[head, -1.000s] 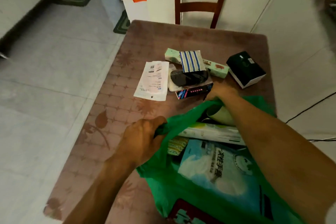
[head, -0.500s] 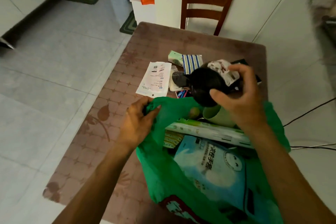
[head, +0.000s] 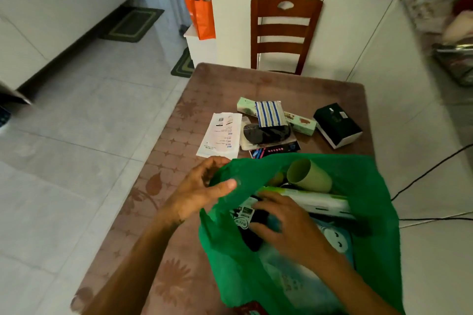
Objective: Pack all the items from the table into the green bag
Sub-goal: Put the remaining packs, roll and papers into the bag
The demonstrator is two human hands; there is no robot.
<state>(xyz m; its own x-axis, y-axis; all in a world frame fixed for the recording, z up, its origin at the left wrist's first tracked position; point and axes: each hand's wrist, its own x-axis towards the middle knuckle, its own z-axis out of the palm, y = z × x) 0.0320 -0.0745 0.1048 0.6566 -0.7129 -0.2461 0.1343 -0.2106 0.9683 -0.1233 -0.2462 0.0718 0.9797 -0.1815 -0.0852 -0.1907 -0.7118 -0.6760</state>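
Observation:
The green bag [head: 368, 202] stands open at the table's near edge. My left hand [head: 202, 189] pinches its left rim and holds the mouth open. Inside the bag, my right hand [head: 286, 227] grips a black packet with a white label [head: 252, 238]. A pale green cup [head: 309, 178], a long white-and-green box [head: 317, 202] and a light-blue pack [head: 335, 240] also lie in the bag. On the table beyond lie a white paper slip [head: 221, 133], a blue-striped packet [head: 268, 114], a pale green box [head: 300, 123], a black box [head: 337, 124], a dark item in clear wrap [head: 266, 134] and a pen pack [head: 276, 149].
A brown wooden chair [head: 284, 33] stands at the far end of the brown patterned table [head: 163, 186]. An orange bag [head: 201, 10] sits on a low white stand at the back left. Black cables [head: 435, 169] run over the floor on the right.
My right hand picked up the black packet from the table, carried it over the bag's mouth and lowered it inside. My left hand kept hold of the rim.

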